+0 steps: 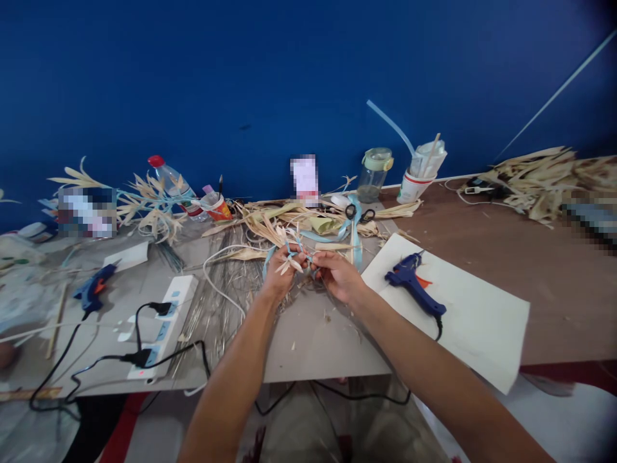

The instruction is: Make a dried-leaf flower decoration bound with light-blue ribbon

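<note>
My left hand (279,271) is closed around a small spray of pale dried-husk flowers (288,263) with stems wrapped in light blue. My right hand (339,278) pinches the blue-wrapped stem (310,260) close beside the left fingertips. Just beyond my hands lies a pile of dried husks (263,222). A light blue ribbon (357,244) trails over it, near black-handled scissors (354,211). Many thin wires (222,283) are spread on the table left of my hands.
A blue glue gun (414,283) rests on a white sheet (486,325) at right; another glue gun (92,289) lies left. Cords run from a power strip (186,292). A bottle (171,180), a jar (373,177) and a paper cup (415,188) stand along the blue wall.
</note>
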`<move>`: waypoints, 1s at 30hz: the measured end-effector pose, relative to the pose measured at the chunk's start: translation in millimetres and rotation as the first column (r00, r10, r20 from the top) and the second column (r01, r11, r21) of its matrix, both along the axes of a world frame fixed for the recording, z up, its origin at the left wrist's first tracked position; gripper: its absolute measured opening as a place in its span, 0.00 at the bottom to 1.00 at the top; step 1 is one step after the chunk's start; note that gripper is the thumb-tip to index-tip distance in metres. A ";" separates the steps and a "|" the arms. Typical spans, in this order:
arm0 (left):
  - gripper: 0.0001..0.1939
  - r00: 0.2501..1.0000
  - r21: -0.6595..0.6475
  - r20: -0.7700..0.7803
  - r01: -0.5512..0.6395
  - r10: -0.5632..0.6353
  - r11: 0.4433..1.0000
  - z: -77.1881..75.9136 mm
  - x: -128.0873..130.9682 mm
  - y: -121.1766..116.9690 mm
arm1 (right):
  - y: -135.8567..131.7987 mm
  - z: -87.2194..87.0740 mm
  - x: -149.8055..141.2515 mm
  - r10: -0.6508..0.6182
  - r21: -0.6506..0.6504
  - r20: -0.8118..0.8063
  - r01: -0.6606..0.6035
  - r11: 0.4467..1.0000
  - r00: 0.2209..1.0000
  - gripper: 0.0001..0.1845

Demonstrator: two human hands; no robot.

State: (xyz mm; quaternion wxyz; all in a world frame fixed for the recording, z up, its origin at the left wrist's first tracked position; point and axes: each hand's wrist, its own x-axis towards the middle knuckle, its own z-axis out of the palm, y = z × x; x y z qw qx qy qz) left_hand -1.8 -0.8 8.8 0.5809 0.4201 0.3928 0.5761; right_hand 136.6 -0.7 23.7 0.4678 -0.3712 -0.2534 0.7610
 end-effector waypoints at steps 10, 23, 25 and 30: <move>0.10 0.994 0.062 -0.086 -0.067 0.073 0.996 10.3 2.8 -5.3 | 9.3 -4.7 6.9 0.210 -0.082 0.017 -0.208 0.975 0.977 0.09; 0.10 0.964 0.143 -0.086 -0.237 0.250 0.961 4.2 5.0 -2.6 | 4.7 -11.0 1.1 0.126 0.148 0.197 -0.157 0.976 0.972 0.14; 0.11 0.964 0.122 -0.068 -0.247 0.257 0.961 6.1 6.9 -3.3 | 4.5 -11.6 0.6 0.130 0.161 0.213 -0.166 0.973 0.968 0.14; 0.13 0.971 0.070 -0.012 -0.238 0.239 0.969 7.3 9.1 -3.6 | 4.8 -12.5 0.4 0.137 0.187 0.269 -0.191 0.963 0.953 0.13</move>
